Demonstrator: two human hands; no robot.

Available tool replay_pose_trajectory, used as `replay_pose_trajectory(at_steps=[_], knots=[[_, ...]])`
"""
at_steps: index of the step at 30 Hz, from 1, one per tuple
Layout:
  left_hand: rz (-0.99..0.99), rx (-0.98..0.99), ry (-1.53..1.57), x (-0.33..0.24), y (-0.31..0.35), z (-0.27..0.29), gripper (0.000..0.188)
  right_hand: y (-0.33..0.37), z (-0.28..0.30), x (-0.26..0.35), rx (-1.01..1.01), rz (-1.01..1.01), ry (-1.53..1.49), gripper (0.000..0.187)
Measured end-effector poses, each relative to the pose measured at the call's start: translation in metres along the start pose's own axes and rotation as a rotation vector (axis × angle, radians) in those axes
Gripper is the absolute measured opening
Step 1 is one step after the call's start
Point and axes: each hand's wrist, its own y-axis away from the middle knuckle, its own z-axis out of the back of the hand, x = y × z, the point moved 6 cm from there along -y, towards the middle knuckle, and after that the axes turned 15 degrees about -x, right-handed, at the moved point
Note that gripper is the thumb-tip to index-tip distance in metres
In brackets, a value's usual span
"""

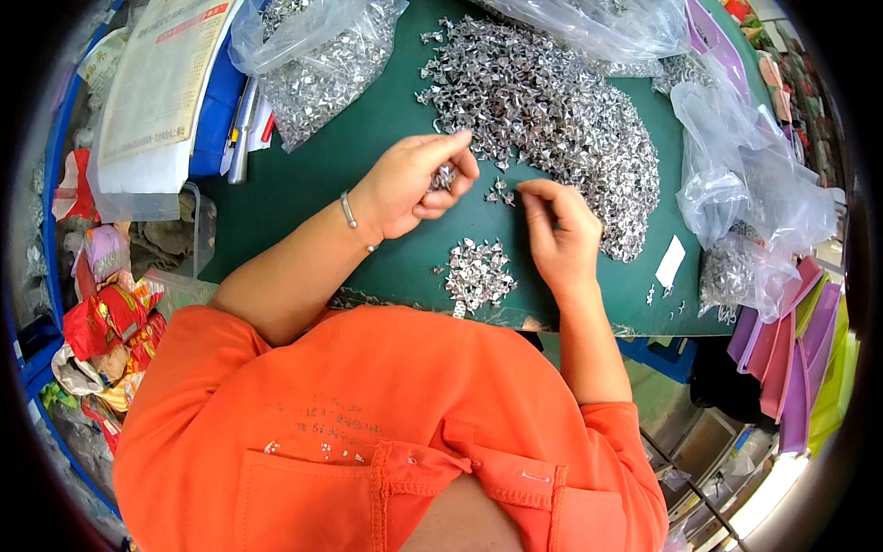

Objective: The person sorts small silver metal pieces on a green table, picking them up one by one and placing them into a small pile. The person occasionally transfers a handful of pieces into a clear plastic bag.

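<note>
My left hand [418, 184] is raised over the green table [303, 184], its fingers curled around several small shiny metal pieces [443, 177]. My right hand [563, 230] is to the right of it, thumb and forefinger tips close together; whether anything is between them is too small to make out. Just left of those fingertips lies a little cluster of metal pieces [499, 191]. A large heap of the same silvery pieces [552, 101] spreads beyond both hands. Nearer to me, by the table's front edge, sits a smaller pile [480, 274].
Clear plastic bags of metal pieces stand at the back left [331, 83] and right [731, 271]. An empty-looking bag [713, 156] lies beside the heap. Papers [161, 83] cover a blue bin at far left. A white slip [670, 261] lies right of my right hand.
</note>
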Motion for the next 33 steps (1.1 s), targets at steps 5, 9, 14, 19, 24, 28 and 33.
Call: replay_pose_trajectory(at_steps=[5, 9, 14, 19, 24, 28, 33], knots=[[-0.03, -0.034, 0.063, -0.001, 0.001, 0.002, 0.034, 0.008, -0.006, 0.004, 0.068, 0.18, -0.015, 0.018], [-0.046, -0.027, 0.075, -0.002, 0.001, 0.002, 0.032, 0.015, 0.002, 0.006, 0.309, 0.156, -0.171, 0.02], [-0.041, -0.038, 0.078, -0.003, 0.002, 0.0, 0.031, 0.0, 0.008, 0.0, -0.1, 0.227, 0.061, 0.019], [-0.056, -0.037, 0.094, -0.001, 0.001, 0.002, 0.031, 0.005, 0.003, 0.002, 0.035, 0.291, 0.127, 0.018], [-0.06, -0.027, 0.096, -0.005, 0.001, 0.001, 0.03, 0.005, 0.026, -0.013, -0.033, 0.087, -0.046, 0.018], [-0.069, -0.036, 0.12, -0.004, 0.0, 0.005, 0.029, 0.009, 0.015, -0.006, -0.004, 0.087, -0.024, 0.029], [-0.09, -0.087, 0.14, -0.007, 0.0, 0.006, 0.028, 0.011, 0.001, 0.009, 0.224, 0.131, -0.135, 0.026]])
